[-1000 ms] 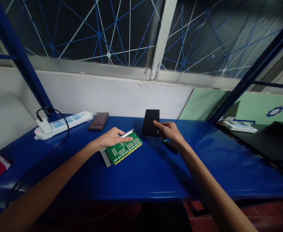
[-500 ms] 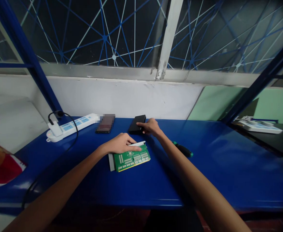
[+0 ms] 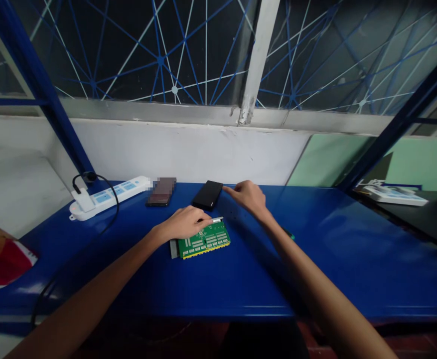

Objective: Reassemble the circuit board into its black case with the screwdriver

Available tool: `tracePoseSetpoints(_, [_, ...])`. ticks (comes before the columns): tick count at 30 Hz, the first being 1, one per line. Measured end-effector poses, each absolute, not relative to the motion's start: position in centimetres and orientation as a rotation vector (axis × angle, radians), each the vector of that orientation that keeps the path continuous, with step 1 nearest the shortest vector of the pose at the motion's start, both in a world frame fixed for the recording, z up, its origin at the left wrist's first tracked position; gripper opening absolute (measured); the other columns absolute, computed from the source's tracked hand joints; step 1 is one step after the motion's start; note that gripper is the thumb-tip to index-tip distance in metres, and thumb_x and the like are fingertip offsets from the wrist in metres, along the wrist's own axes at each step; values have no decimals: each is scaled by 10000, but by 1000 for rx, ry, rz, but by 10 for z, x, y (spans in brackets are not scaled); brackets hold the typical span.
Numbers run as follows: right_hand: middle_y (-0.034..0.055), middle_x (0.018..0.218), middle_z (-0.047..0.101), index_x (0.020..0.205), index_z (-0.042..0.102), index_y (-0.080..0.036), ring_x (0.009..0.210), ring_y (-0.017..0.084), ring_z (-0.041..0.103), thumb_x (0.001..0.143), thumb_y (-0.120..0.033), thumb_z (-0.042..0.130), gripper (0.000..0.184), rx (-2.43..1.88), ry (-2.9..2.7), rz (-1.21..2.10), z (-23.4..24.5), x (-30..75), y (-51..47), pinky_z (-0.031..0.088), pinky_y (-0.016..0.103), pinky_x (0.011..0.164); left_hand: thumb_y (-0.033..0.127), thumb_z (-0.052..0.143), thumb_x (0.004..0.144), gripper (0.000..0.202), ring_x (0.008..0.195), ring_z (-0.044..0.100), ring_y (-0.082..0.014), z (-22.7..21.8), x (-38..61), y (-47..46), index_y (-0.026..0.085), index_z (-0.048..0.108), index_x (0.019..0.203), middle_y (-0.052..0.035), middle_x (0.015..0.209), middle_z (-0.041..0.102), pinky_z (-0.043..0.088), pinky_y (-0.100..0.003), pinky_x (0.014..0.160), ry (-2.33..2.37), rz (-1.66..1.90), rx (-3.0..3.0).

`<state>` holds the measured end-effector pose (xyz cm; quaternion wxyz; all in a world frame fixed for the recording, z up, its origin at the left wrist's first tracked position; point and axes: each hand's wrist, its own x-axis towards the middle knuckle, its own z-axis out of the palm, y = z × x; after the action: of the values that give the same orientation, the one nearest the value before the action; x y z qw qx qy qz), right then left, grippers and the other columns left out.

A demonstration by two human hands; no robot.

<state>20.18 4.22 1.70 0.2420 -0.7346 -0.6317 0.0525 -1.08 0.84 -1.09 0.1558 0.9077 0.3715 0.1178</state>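
"Pinching what, head view?"
"Left grip [image 3: 186, 223]: green rectangular circuit board [image 3: 208, 240], under its thumb. Right grip [image 3: 248, 197]: can't tell; flat black rectangular slab [image 3: 208, 195] just left of its fingertips."
"Risk?"
"Careless fingertip nudge shoving the slab."

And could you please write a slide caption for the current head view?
Left hand holding a green circuit board, right hand near a flat black object on a blue table.
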Motion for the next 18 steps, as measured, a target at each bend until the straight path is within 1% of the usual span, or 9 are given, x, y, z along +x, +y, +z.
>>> tracePoseSetpoints(4, [87,711,708,717,706,-218,701,253,650,780,-616,521,443,-2046,-1736,-31,18,256,4,353,300,519,342,367,962,390,728,536,-152,-11,-8,4,183,692,814,-61,844,624,303,-259,598,1109,330,2646])
tracePoseSetpoints(6, [63,739,708,742,692,-232,698,242,642,782,-630,506,441,-2078,-1751,-71,8,281,-15,346,286,512,327,365,967,381,743,539,-152,-13,-6,3,189,703,860,-62,882,626,311,-257,599,1092,303,2636])
tracePoseSetpoints(9, [72,867,701,887,681,-238,769,248,639,762,-665,507,478,-2092,-1814,-136,-12,306,-36,360,281,528,314,386,962,343,768,555,-155,-17,-2,2,196,706,996,-65,935,640,317,-248,588,1060,295,2619])
tracePoseSetpoints(10, [74,878,696,912,676,-242,772,253,636,742,-670,528,484,-2100,-1845,-124,-19,310,-40,360,283,529,313,400,957,332,776,562,-157,-18,-1,1,196,704,1023,-66,947,644,320,-246,588,1055,312,2618])
tracePoseSetpoints(11, [73,891,692,914,674,-245,776,252,634,739,-652,546,461,-2098,-1885,-93,-24,313,-44,363,284,531,313,417,952,322,783,568,-159,-20,1,1,197,705,1032,-65,955,649,323,-246,590,1054,336,2620])
tracePoseSetpoints(14, [77,880,684,819,658,-240,771,240,626,780,-559,548,339,-2053,-1935,-62,-32,316,-47,364,288,545,327,464,936,291,775,582,-159,-24,4,1,207,720,1006,-55,936,663,333,-247,596,1060,426,2615])
tracePoseSetpoints(15, [77,863,685,816,647,-235,751,234,624,794,-537,542,320,-2030,-1909,-45,-32,315,-46,363,288,547,335,478,932,281,767,586,-157,-25,4,1,213,724,995,-50,926,668,336,-245,593,1060,458,2602])
tracePoseSetpoints(16, [75,833,687,832,636,-229,717,225,621,804,-525,536,314,-2000,-1867,-18,-30,315,-44,362,288,544,343,492,928,272,759,590,-154,-27,5,2,219,728,982,-45,918,672,339,-242,591,1057,492,2583])
tracePoseSetpoints(18, [55,733,678,922,616,-213,622,197,602,811,-525,538,340,-1911,-1711,55,-23,311,-40,367,284,532,357,517,919,257,746,596,-148,-30,6,4,227,736,950,-37,905,682,348,-235,586,1049,560,2541])
